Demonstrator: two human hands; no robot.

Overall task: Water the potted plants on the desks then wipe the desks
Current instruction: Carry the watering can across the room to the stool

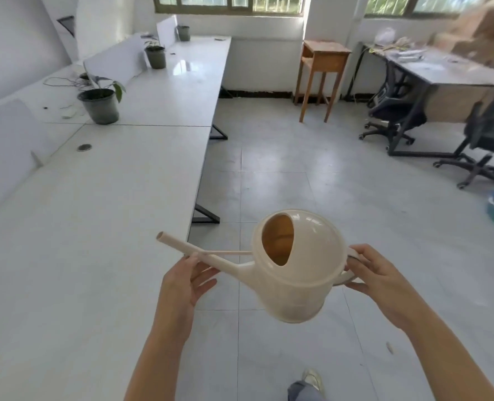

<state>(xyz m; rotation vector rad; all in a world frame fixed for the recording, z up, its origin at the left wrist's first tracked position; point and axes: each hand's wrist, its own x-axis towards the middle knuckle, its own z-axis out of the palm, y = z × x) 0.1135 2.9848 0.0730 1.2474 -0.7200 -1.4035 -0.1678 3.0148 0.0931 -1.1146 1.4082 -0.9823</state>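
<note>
Two hands carry the watering can (pixel 295 273) above the floor, just beside the near edge of the desk (pixel 81 227). The right hand (pixel 376 273) grips the handle (pixel 347 277) at the rear of the can body, with the fingers curled round the loop. The left hand (pixel 185 282) lies palm-up beneath the spout (pixel 199 254). Its fingers (pixel 206 285) are loosely extended and support the tube from below without closing round it.

Governing relation: the long axis of the can runs from the handle on the right, through the body, to the spout tip on the left and slightly away from the person. The tip sits above the desk edge. The nearest potted plant (pixel 99 104) stands on the same desk run, ahead of the tip and to its left, well apart from it. A second potted plant (pixel 156 55) and a third potted plant (pixel 183 32) stand beyond it, toward the window.

Judgement: watering at the nearest pot is not yet begun. The spout points toward the desk side, so the coming move calls for carrying the can forward along the desk until the tip is over the soil, then raising the handle end with the right hand. The left hand is the nearer to the pot and is placed to steer the tip. The filler opening faces up; the water level cannot be told.
</note>
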